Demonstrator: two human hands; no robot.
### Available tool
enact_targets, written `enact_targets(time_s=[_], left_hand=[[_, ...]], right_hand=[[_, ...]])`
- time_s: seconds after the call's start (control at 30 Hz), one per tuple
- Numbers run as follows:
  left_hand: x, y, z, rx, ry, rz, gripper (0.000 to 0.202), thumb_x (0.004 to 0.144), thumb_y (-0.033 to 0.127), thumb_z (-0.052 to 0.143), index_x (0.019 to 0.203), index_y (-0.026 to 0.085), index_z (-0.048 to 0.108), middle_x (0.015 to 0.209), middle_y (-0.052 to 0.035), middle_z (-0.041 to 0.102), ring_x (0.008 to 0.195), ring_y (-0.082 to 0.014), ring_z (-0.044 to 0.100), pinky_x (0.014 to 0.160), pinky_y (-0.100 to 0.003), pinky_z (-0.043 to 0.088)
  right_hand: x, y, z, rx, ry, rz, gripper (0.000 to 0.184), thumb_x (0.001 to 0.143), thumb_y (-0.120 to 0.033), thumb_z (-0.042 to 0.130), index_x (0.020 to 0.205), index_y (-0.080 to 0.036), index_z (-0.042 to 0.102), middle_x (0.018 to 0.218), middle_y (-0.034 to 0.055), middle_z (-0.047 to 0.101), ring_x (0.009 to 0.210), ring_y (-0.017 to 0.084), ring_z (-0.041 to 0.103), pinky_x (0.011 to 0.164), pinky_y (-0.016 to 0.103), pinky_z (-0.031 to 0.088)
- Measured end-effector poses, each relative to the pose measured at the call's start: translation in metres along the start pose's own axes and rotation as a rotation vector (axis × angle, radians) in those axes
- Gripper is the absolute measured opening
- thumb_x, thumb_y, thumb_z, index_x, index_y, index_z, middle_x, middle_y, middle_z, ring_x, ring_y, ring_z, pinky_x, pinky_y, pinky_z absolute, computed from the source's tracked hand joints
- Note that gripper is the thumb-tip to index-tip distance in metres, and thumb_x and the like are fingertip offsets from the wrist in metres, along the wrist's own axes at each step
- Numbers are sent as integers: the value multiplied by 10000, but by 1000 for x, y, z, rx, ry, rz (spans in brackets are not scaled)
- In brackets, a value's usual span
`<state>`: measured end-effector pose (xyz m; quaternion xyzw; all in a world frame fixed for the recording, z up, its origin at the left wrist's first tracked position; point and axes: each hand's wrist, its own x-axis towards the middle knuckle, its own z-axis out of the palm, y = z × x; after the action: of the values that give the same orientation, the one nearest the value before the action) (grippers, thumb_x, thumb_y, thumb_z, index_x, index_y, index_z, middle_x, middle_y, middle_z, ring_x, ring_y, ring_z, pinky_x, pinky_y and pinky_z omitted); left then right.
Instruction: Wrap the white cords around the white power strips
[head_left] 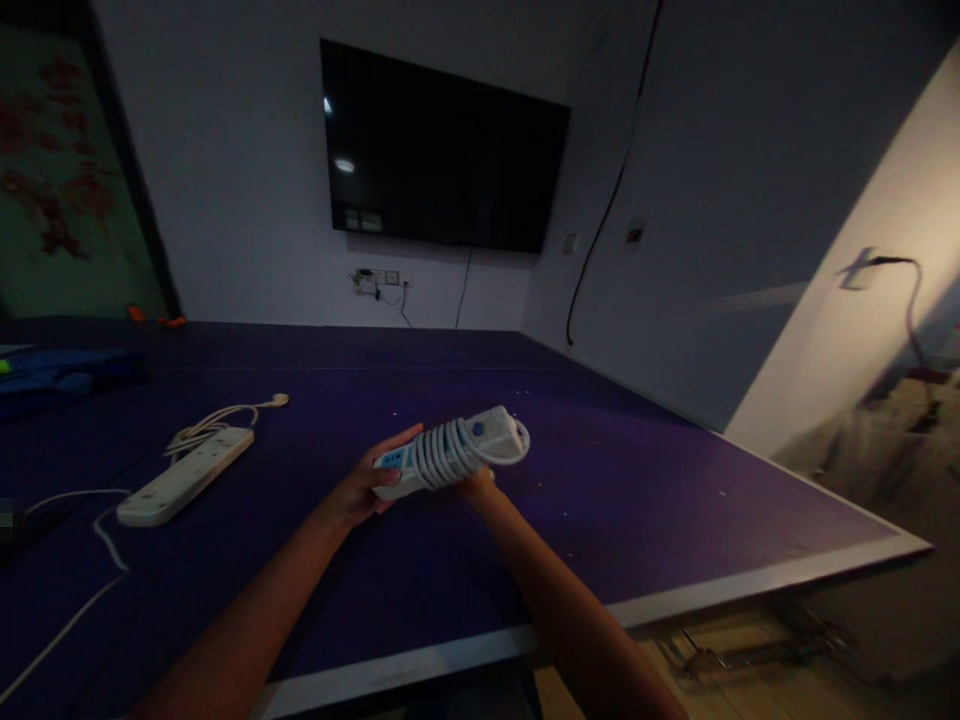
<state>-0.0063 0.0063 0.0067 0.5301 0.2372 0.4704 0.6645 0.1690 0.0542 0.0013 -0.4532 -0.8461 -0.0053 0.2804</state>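
Note:
A white power strip (491, 428) with blue sockets is held above the purple table, its own cord (442, 455) wound several times round its middle. My left hand (367, 485) grips the strip's left end, thumb on top near the blue sockets. Behind and below the coiled cord is my right hand (478, 482), mostly hidden; its fingers seem closed round the underside of the strip or cord. A loop of cord sticks out at the strip's right end, by a blue button.
On the purple table (637, 500), a second white power strip (187, 475) lies at left with its cord loosely bundled behind it. A thin white cable (67, 630) runs along the left. Blue cloth (67, 375) lies at far left. A television (446, 150) hangs on the wall.

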Motion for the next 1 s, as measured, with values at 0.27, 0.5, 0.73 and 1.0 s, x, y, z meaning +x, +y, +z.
enact_targets(time_s=[0.27, 0.5, 0.73, 1.0], left_hand=[[15, -3, 3, -85, 528, 223, 625, 572, 331, 740, 1154, 162, 589, 714, 12, 582, 405, -33, 398, 294, -153, 289], [22, -10, -4, 49, 718, 230, 671, 554, 348, 783, 1161, 165, 565, 711, 19, 601, 394, -49, 445, 316, -169, 330], [20, -12, 0, 217, 800, 266, 707, 584, 383, 777, 1211, 170, 532, 800, -21, 614, 476, -72, 496, 364, -165, 375], [18, -19, -13, 571, 814, 357, 736, 596, 420, 771, 1235, 157, 517, 1027, -98, 636, 764, -179, 621, 624, -245, 502]], right_hand=[[-1, -5, 0, -65, -75, 103, 254, 902, -209, 406, 1006, -158, 632, 887, 96, 698, 820, 188, 653, 687, 238, 418], [-2, -10, 2, -128, -107, 104, 256, 911, -215, 399, 997, -175, 637, 938, 89, 698, 873, 191, 647, 690, 245, 407], [-6, -17, -10, -208, -110, 126, 268, 909, -252, 387, 957, -206, 647, 944, 83, 701, 844, 209, 649, 633, 264, 403], [-7, -19, -7, 109, 9, 208, 238, 775, -207, 544, 988, -245, 643, 866, 20, 703, 774, 165, 640, 631, 240, 415]])
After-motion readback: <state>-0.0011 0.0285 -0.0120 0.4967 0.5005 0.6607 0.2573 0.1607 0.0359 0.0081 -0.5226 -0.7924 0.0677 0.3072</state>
